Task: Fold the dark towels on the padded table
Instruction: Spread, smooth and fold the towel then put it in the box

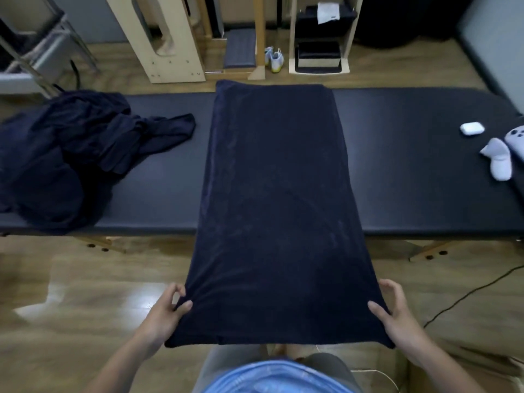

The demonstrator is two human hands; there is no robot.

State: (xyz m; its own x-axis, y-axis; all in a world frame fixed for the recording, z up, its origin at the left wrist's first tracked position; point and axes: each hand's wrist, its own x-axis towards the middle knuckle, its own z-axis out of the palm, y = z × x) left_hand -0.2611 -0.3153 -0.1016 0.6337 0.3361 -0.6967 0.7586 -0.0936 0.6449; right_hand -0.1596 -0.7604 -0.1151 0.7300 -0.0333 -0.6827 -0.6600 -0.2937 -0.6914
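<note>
You have one dark towel [272, 199] stretched out lengthwise in front of you. Its far end lies flat across the padded tabletop [411, 165] and reaches the far edge. Its near end comes off the near edge and is held up over the wooden floor [85, 307], close to your body. Your left hand [167, 310] grips the towel's left edge just up from the near corner, with the thumb on top and the fingers curled in against the cloth, bunching it a little. Your right hand [397, 310] holds the right edge at the matching spot, thumb on the upper face and fingers bent round the edge. The cloth between your hands is pulled fairly taut, with only soft creases.

On the left part of the tabletop sits a loose heap of dark towels [65, 157], unfolded, with one end trailing toward the spread towel without touching it. At the right end lie a small white case [471, 128] and what looks like a white handheld controller [499, 158], both well apart from the towel. Beyond the tabletop a pair of pale sneakers [273, 59] stands on the floor, and a dark cable [467, 296] runs over the floor at your right
</note>
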